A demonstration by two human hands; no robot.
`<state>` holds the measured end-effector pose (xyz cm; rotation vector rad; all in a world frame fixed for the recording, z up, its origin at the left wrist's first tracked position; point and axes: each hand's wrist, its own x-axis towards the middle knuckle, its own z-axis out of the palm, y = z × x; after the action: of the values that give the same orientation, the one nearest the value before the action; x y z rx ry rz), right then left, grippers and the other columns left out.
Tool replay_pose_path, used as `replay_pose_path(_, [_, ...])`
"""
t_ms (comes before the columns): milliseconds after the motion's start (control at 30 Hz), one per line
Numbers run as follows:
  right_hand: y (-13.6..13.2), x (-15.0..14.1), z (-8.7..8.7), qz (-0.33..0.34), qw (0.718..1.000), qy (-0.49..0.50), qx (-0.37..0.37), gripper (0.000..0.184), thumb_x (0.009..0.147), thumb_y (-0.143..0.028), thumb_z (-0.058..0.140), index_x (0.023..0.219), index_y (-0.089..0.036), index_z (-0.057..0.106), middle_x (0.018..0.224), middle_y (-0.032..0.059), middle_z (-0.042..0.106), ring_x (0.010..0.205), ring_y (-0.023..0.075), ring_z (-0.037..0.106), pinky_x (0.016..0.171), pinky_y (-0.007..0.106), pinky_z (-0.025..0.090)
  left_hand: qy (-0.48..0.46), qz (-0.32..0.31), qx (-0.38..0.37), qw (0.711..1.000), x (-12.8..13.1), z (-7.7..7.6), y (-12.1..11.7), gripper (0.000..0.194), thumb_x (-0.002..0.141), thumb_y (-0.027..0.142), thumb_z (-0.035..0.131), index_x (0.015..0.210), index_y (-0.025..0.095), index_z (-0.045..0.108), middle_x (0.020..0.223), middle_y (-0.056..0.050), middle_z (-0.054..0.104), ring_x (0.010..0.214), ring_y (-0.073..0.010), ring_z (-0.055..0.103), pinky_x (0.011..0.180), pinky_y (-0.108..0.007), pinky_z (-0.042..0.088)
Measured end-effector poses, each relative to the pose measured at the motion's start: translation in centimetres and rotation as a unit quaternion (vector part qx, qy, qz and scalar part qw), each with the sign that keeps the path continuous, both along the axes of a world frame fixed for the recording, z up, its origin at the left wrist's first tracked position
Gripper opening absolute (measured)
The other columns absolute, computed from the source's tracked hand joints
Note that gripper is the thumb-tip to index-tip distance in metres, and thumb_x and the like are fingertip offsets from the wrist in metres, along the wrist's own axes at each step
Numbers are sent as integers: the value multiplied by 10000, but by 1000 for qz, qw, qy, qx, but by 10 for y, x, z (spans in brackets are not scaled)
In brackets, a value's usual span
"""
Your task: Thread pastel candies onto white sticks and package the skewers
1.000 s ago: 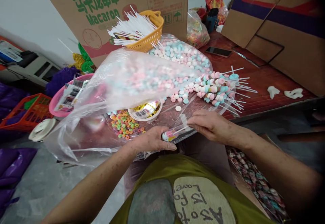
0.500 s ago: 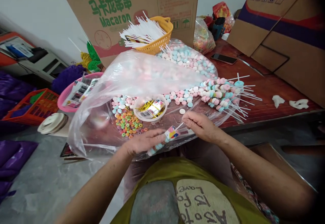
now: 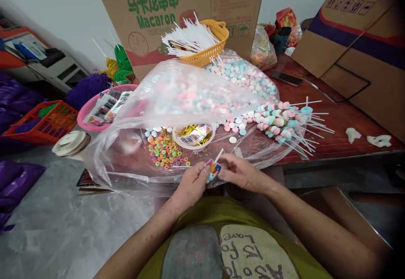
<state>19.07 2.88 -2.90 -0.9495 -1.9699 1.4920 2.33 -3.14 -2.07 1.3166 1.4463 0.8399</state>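
Note:
My left hand (image 3: pixel 193 182) is closed around a candy skewer (image 3: pixel 211 177), a row of pale sweets with a colourful printed label near its top. Its white stick (image 3: pixel 218 155) points up and away from me. Against the label's right side, my right hand (image 3: pixel 242 172) has its fingers curled in, with thumb and fingertips at the label. Most of the sweets on this skewer are hidden by the hands. Just beyond them lie loose ring-shaped cereal (image 3: pixel 166 149) and a white bowl (image 3: pixel 193 147) holding printed labels and gold twist ties.
Finished candy skewers (image 3: pixel 281 120) are piled to the right, sticks outward. A large clear bag (image 3: pixel 190 85) of pastel sweets covers the middle. Behind it stand a yellow basket (image 3: pixel 218 44) of white sticks and a cardboard box (image 3: pixel 152 38). A phone (image 3: pixel 287 78) lies at the right.
My right hand has come down from the stick's end to the label. My left hand has gone from flat fingers to a closed grip, and the skewer now stands steeper.

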Motion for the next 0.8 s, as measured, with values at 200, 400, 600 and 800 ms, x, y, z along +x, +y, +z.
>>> replay_pose_path(200, [-23,-22,-4,-52,993,-23,-105,304,825,-424,454,641,-183,467,554,-31,514,418,76,422,419,209,315,120,-138,48,982,-7,4,-4,343,911,350,285,789,169,549,778,-47,593,729,-166,518,732,-277,388])
replay_pose_path(400, [-19,-22,7,-60,987,-24,-144,175,827,-383,425,846,-211,447,465,-65,505,371,121,477,396,227,372,-20,-233,-22,972,-8,5,0,390,915,409,272,792,166,551,768,-19,561,717,-135,504,691,-231,399])
replay_pose_path(600, [-10,-11,28,-3,872,-147,466,295,882,-180,362,1124,-197,529,1128,122,620,1047,258,546,917,475,379,-37,-160,-115,980,-18,4,12,329,823,393,422,577,183,484,562,12,494,534,-125,464,550,-242,374])
replay_pose_path(800, [-8,-9,18,233,734,-229,595,294,871,-135,363,1056,-195,584,883,89,660,865,247,554,1047,519,248,-133,-310,-180,924,-26,10,17,271,761,390,487,593,181,529,587,-3,534,571,-136,521,624,-266,425])
